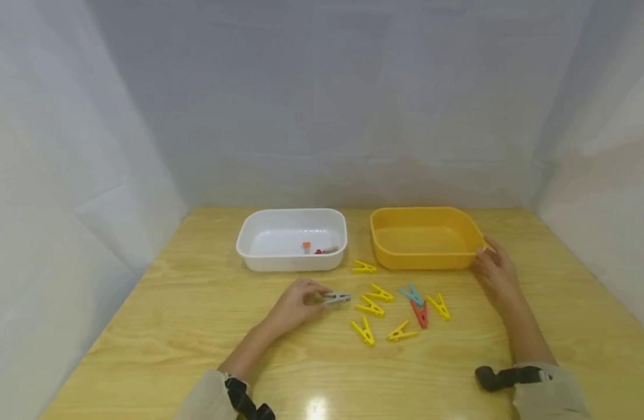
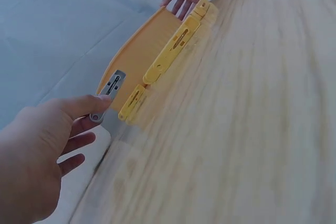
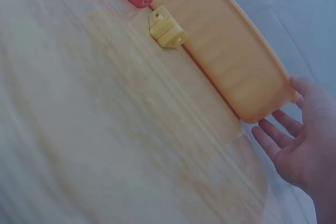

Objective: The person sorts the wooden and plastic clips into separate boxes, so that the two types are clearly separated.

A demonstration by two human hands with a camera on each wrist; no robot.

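Barely begun, by the look of it: grey clothespin (image 1: 336, 298) pinched in left hand (image 1: 296, 306) above the table (image 1: 170, 303), right hand (image 1: 494, 265) loose-fingered against the empty yellow tray (image 1: 427, 256), coloured pegs (image 1: 401, 309) unsorted

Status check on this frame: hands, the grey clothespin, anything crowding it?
Left hand pinches grey clothespin on table. Right hand open, touching yellow bin corner. Loose yellow clothespins close beside the grip.

no readable text, labels or numbers anywhere
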